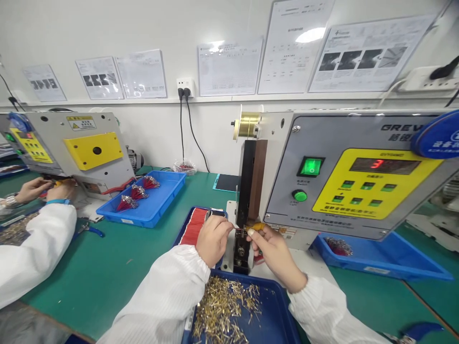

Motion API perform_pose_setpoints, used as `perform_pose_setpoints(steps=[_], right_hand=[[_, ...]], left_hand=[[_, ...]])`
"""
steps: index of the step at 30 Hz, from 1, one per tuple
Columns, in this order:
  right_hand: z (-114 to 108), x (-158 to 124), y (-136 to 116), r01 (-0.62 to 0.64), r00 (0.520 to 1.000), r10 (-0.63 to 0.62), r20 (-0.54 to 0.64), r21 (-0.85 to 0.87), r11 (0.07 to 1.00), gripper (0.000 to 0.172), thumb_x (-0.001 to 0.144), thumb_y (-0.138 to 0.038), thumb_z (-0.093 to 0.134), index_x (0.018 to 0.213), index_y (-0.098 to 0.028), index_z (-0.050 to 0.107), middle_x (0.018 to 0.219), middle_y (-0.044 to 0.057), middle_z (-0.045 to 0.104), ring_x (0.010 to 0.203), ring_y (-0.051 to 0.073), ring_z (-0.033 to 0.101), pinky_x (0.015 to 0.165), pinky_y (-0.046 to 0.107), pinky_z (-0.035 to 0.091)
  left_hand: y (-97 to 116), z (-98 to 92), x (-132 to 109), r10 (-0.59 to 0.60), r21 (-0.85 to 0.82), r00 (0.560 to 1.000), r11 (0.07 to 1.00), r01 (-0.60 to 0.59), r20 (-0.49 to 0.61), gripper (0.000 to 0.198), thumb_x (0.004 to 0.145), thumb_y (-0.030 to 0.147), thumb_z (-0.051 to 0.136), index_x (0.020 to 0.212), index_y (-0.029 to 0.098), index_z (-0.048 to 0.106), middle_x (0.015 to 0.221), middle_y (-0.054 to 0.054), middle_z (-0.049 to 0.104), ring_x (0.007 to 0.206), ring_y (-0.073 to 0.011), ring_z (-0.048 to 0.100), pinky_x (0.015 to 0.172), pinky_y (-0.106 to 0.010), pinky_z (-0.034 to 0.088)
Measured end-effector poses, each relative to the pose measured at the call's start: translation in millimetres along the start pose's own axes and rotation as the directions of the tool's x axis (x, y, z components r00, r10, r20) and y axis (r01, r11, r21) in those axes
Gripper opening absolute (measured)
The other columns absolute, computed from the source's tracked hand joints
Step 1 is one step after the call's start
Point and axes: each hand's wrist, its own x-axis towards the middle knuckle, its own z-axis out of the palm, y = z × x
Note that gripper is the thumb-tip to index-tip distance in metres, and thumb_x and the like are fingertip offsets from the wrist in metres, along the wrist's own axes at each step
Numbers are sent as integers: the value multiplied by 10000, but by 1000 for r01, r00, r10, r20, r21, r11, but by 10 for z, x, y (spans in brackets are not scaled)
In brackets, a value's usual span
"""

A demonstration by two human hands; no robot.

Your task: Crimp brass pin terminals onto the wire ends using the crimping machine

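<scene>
At the crimping machine's black head (247, 186), both my hands meet from either side. My left hand (214, 241) is closed in a pinch, with a thin red wire (235, 229) running from its fingertips toward the machine's jaw. My right hand (276, 255) is closed around a small yellow-handled tool (256, 226), its tip close to the same spot; the tool's exact kind is hidden by my fingers. Beneath my hands, a dark blue tray (276, 306) holds many loose brass-coloured terminals (225, 308). A bundle of red wires (194, 224) lies in a tray behind my left hand.
A spool of brass-coloured strip (248, 125) sits on the machine. Blue trays with wire bundles stand at the right (385, 267) and left (158, 210). At the far left, a co-worker's hands (46, 188) work at another machine (93, 143). Blue-handled pliers (95, 231) lie on the green table.
</scene>
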Motion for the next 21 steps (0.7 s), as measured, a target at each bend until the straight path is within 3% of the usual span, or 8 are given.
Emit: perform_pose_setpoints(steps=[21], right_hand=[[-3,20,31,29,1000,-29,4,-6,1000,451,675,-628,656,700,-192,543,509,-39,504,410,102,450,341,207,342]], left_hand=[[-10,11,-8,0,-4,1000,1000,0,-3,187,923,134,425,928,192,603,911,-54,603,890,-169,527,784,-303,464]])
